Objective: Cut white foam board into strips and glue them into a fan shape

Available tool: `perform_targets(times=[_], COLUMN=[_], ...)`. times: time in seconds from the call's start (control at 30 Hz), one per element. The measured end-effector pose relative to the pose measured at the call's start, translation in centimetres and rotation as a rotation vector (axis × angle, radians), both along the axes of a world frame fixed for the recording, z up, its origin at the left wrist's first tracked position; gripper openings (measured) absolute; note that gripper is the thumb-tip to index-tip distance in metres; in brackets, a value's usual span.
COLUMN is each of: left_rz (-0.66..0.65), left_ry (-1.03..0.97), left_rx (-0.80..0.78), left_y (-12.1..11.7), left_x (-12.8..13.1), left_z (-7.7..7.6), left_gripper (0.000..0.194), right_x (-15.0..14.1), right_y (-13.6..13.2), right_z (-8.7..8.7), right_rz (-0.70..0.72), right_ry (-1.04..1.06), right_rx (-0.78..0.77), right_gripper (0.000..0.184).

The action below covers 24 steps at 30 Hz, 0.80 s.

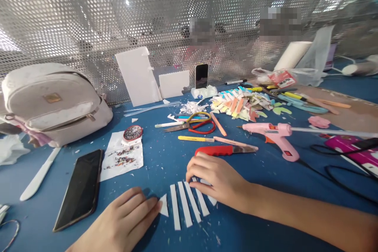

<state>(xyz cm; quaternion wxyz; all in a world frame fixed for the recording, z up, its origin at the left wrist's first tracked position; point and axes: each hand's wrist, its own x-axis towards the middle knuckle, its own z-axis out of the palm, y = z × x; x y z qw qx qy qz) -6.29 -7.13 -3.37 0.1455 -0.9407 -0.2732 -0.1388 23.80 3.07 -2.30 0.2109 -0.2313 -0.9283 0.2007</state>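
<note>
Several white strips lie side by side on the blue table in front of me, fanned slightly. My left hand is at their left, fingers together, with the fingertips on a small white angled piece. My right hand bends over the upper right ends of the strips, thumb and forefinger closed at the top of one strip. Its palm partly covers more white pieces. Just beyond the right hand lies a knife with a red handle.
Left are a black phone, a white plastic knife and a backpack. Scissors, highlighters and a paper-scrap pile lie ahead. At right, a pink glue gun trails a black cord. A perforated metal screen stands behind.
</note>
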Motion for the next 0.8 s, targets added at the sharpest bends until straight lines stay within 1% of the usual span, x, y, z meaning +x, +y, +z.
perform_targets(times=[0.1, 0.17, 0.33, 0.5, 0.63, 0.8], left_rz=[-0.014, -0.012, 0.01, 0.004, 0.008, -0.004], left_ry=[-0.043, -0.051, 0.009, 0.022, 0.023, -0.018], left_rx=[0.018, 0.014, -0.006, 0.005, 0.0, 0.024], left_y=[0.1, 0.1, 0.0, 0.0, 0.1, 0.0], left_x=[0.1, 0.1, 0.3, 0.4, 0.4, 0.3], left_z=[-0.3, -0.2, 0.6, 1.3, 1.1, 0.4], left_gripper=[0.041, 0.041, 0.041, 0.041, 0.041, 0.04], right_x=[0.0, 0.0, 0.0, -0.1, -0.1, 0.5], right_y=[-0.1, -0.1, -0.2, -0.2, -0.3, -0.4], right_z=[-0.1, 0.0, 0.1, -0.2, -0.1, 0.8], right_rz=[-0.002, -0.001, 0.006, 0.006, 0.009, 0.002], right_ry=[0.018, 0.019, 0.005, 0.031, 0.067, 0.113], right_rx=[0.016, 0.021, 0.028, 0.046, 0.041, -0.003], right_gripper=[0.023, 0.023, 0.011, 0.018, 0.02, 0.021])
